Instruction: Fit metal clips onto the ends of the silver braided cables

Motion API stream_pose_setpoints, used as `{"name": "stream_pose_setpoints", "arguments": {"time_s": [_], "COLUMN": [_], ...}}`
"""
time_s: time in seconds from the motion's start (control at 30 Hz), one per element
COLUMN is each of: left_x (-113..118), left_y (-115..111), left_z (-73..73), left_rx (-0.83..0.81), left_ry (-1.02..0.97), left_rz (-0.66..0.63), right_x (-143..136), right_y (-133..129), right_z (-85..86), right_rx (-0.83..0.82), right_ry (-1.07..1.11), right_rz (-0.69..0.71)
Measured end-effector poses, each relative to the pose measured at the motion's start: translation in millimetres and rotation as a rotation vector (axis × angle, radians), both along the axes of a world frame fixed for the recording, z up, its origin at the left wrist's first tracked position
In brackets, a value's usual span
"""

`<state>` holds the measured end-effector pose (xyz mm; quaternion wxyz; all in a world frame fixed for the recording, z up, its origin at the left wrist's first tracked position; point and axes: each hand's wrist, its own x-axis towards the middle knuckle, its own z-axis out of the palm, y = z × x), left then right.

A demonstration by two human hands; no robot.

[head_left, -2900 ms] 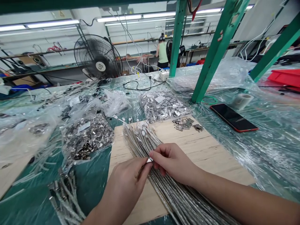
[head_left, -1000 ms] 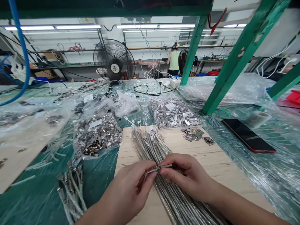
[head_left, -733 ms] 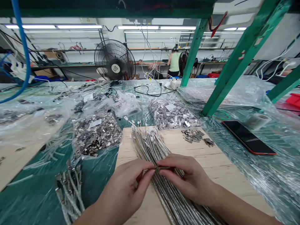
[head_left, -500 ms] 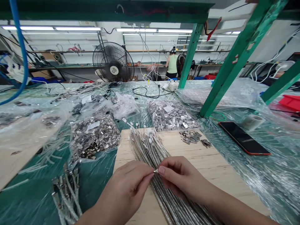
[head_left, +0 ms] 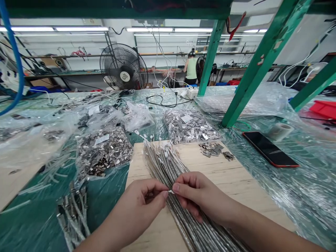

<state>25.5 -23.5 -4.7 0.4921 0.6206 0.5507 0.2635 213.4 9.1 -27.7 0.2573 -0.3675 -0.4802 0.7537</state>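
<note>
Now your left hand (head_left: 139, 203) and right hand (head_left: 203, 192) pinch a shiny piece (head_left: 170, 191) in closed fingers over cables (head_left: 183, 213); steady alignment seems needed.

- This place is a workshop.
- On the long bench (head_left: 110, 192) there are bags of small metal parts (head_left: 105, 150).
- Bundled cables (head_left: 181, 206) lie on a wooden board (head_left: 244, 189).
- Behind is a big fan (head_left: 124, 67).

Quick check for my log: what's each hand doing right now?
Left hand: fingertips pinched close at one end of a small metal piece; firm grip cannot be told.
Right hand: closed, holding the piece's other end.
</note>
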Motion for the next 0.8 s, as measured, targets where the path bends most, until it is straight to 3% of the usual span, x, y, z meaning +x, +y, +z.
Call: {"name": "stream_pose_setpoints", "arguments": {"time_s": [0.13, 0.37, 0.63, 0.8], "left_x": [2.2, 1.2, 4.4, 6.3], "left_y": [-2.8, -5.3, -2.7, -0.2], "left_z": [-1.7, -7.6, -0.2, -2.4], "left_rx": [0.049, 0.352, 0.089, 0.071], "left_ry": [0.028, 0.291, 0.083, -0.017], "left_rz": [-0.007, -0.103, -0.07, -0.021], "right_x": [2.7, 4.5, 3.8, 3.0], "right_y": [1.7, 6.0, 5.8, 5.8], "right_z": [-2.4, -5.9, -10.0, -9.4], "right_rx": [-0.056, -0.042, 0.066, 0.076], "right_ry": [0.075, 0.177, 0.1, 0.098], "right_rz": [0.026, 0.045, 0.056, 0.03]}}
